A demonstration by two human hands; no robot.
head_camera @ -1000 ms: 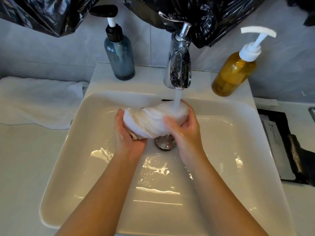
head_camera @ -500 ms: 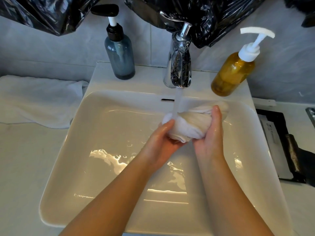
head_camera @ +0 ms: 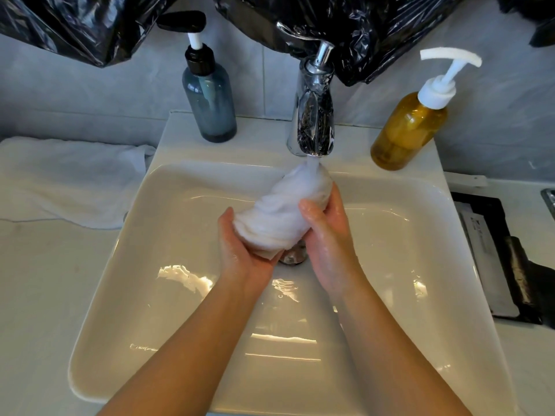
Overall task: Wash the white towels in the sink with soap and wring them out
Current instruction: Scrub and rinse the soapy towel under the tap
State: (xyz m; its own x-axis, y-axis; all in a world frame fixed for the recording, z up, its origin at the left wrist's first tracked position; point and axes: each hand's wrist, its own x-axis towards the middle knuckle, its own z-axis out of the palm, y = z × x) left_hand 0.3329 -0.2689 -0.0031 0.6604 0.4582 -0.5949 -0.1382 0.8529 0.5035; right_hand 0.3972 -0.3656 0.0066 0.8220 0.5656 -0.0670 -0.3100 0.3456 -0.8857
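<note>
You've swung the towel (head_camera: 285,214) back under the tap (head_camera: 313,115) — both hands, left (head_camera: 243,247) and right (head_camera: 327,235), curled round it; rinsing continues.

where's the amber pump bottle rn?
Head view: the amber pump bottle with white dispenser stands upright on the white sink's back ledge, right of the chrome tap.

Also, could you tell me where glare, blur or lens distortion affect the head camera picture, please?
Head view: glare streaks on the wet sink basin; the white towel under the faucet is motion-blurred, its folds soft; the wide-angle lens bows the sink's rim and leans the amber pump bottle outward.
</note>
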